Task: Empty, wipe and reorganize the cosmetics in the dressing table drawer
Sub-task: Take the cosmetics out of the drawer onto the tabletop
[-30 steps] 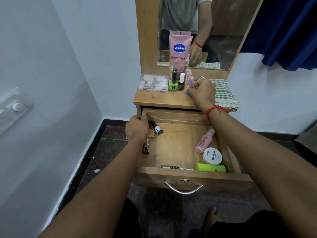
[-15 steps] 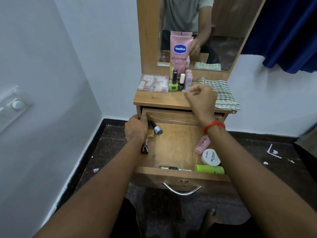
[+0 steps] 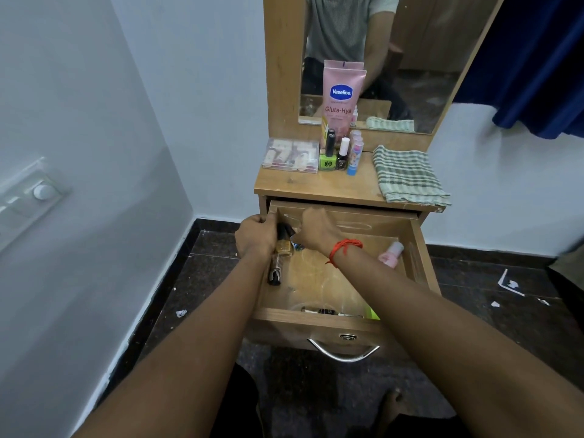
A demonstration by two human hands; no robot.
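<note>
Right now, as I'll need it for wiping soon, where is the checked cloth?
In the head view, the checked cloth lies folded on the right of the dressing table top, just right of the lip balm sticks, below the mirror.

My right hand (image 3: 316, 230) has left the tabletop (image 3: 316, 188) and come down into the far left corner of the drawer (image 3: 422, 267). Its fingers are now curled at the small dark bottles (image 3: 285, 231) there. The blue-based lip balm (image 3: 352, 164) it was setting down now stands free beside the nail polishes (image 3: 343, 153). My forearm now hides most of the green tube (image 3: 374, 313).
</note>
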